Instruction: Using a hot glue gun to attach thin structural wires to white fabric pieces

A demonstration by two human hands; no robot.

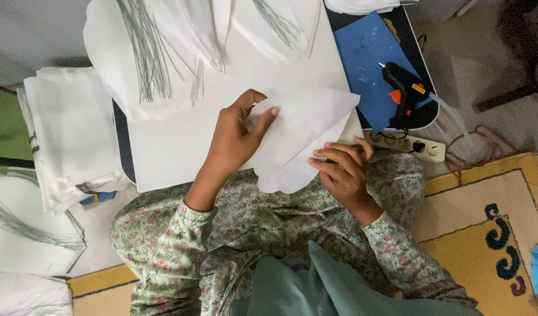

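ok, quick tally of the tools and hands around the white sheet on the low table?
Hands: 2 (left hand, right hand), both holding the white sheet
Glue gun: 1
Blue mat: 1
Power strip: 1
Total: 5

Two hands are at work, the left hand [237,137] and the right hand [342,169], both on one white petal-shaped sheet [304,134]. One black glue gun [402,93] lies on one blue mat [368,64]. One white power strip [412,146] sits below it, and one stack of white fabric [70,134] lies at the left.
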